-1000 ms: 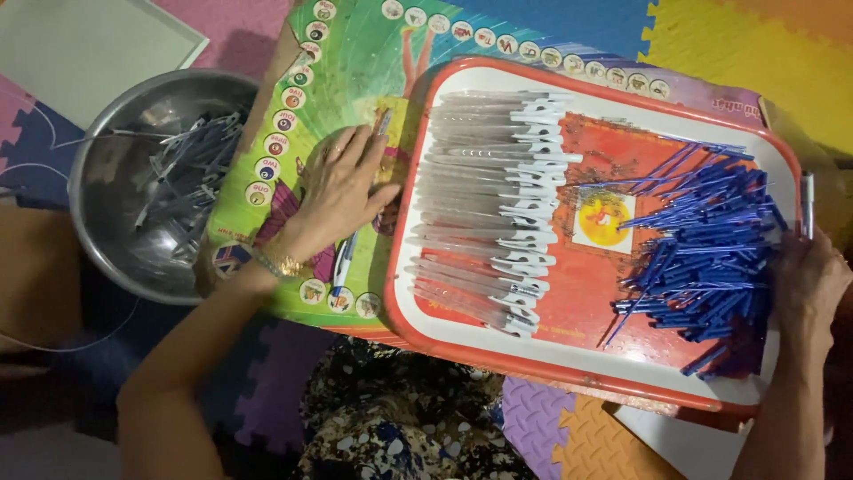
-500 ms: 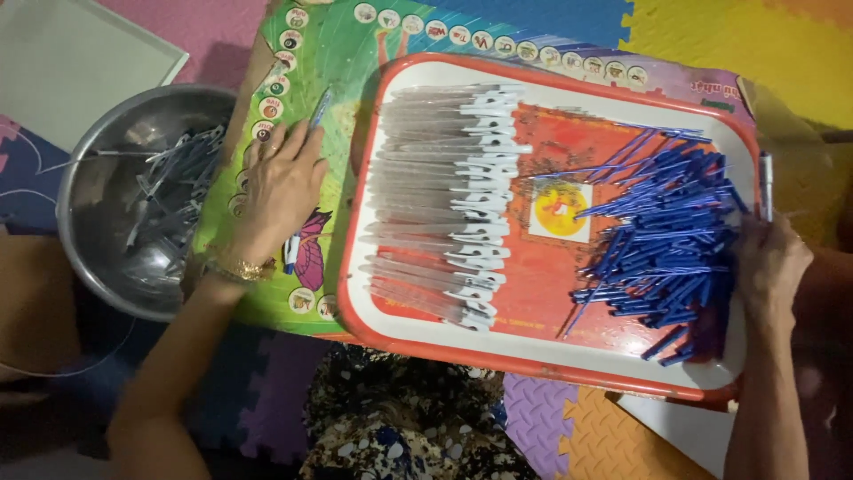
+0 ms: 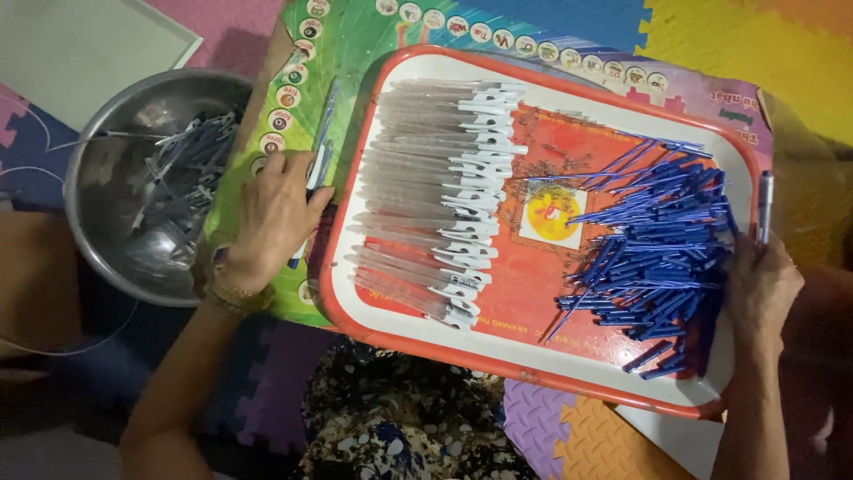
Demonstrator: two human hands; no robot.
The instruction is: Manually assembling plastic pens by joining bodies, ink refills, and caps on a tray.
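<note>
mostly unassembled: clear pen barrels (image 3: 426,200) lie in a row on the left of the red-rimmed tray (image 3: 569,369), blue refills (image 3: 662,253) heaped on its right. left hand (image 3: 271,222), just left of the tray, pinches a pen (image 3: 318,169); right hand (image 3: 760,289) at the tray's right rim grips another pen (image 3: 765,206), few finished pens in the steel bowl (image 3: 107,240).

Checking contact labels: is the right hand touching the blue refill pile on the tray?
Touching. The head view shows the right hand at the tray's right edge, its fingers lying against the outer blue refills with no gap visible.
</note>
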